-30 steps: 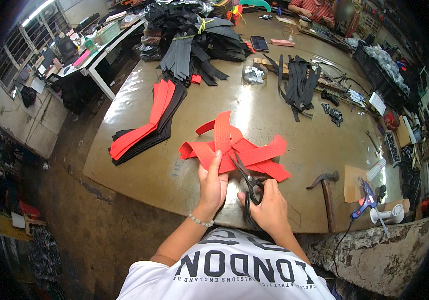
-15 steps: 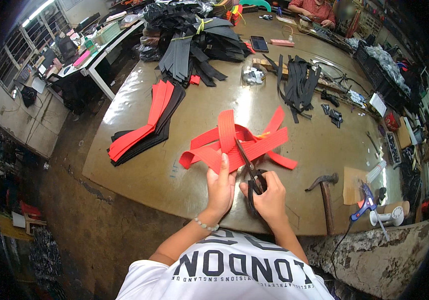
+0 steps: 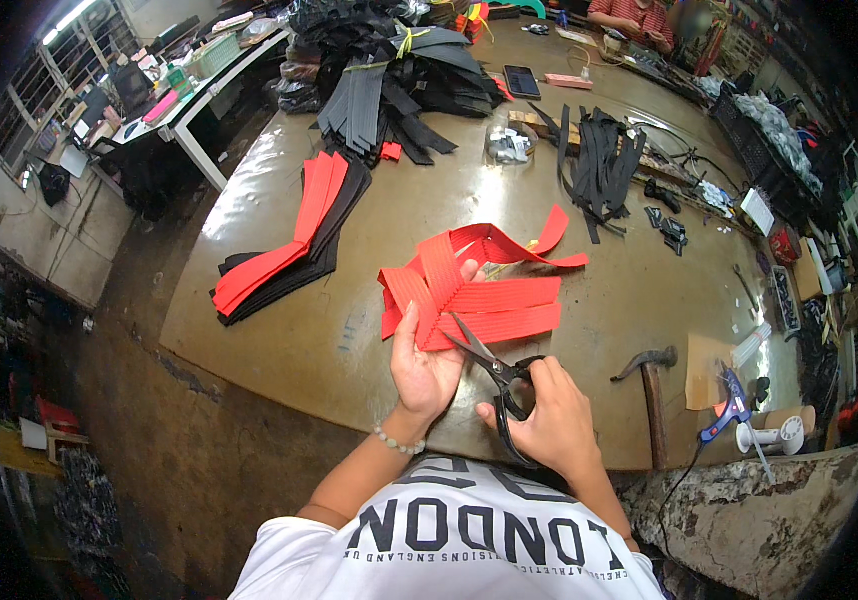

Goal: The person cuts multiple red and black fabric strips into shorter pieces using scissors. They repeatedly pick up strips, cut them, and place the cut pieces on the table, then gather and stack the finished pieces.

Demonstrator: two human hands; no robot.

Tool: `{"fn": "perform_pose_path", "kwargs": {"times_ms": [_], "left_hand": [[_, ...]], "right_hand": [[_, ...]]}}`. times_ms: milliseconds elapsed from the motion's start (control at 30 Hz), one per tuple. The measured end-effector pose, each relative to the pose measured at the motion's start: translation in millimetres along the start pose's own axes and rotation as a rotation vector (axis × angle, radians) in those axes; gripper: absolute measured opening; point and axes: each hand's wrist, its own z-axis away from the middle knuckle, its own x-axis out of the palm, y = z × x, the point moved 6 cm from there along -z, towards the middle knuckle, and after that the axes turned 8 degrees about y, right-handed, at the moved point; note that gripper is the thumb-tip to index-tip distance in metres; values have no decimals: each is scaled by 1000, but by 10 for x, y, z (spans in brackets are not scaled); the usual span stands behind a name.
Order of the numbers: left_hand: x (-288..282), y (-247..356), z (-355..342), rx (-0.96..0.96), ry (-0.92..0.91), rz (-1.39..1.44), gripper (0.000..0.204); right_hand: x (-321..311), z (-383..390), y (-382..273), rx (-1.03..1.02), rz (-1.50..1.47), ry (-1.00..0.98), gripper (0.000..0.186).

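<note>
My left hand [image 3: 425, 362] is closed on a bundle of red webbing straps [image 3: 499, 297], thumb on the near face and a fingertip showing behind. The straps cross each other; a loop bends over at the left and loose ends point right. In my right hand [image 3: 556, 415] are black-handled scissors [image 3: 502, 375], their blades parted a little. The blade tips are at the lower edge of the red webbing, close to my left thumb. Whether the blades touch the webbing I cannot tell.
Left lies a stack of red straps [image 3: 284, 255] over black straps [image 3: 324, 250]. Black straps [image 3: 604, 165] and a clear jar [image 3: 509, 145] are farther back. A hammer [image 3: 655, 400] and glue gun [image 3: 732, 405] lie right. A person [image 3: 634, 22] sits at the far edge.
The red webbing has been turned and gathered toward my left hand, its strips now lying more level. The scissors have come out from among the strips and down to their lower edge.
</note>
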Motion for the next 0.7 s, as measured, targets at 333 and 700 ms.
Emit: {"fn": "perform_pose_path", "kwargs": {"times_ms": [333, 700], "left_hand": [[-69, 15, 21, 23, -19, -76, 62], [-112, -75, 52, -27, 127, 147, 64]], "right_hand": [[-11, 32, -58, -17, -11, -56, 56], [114, -50, -186, -124, -194, 211, 50]]}}
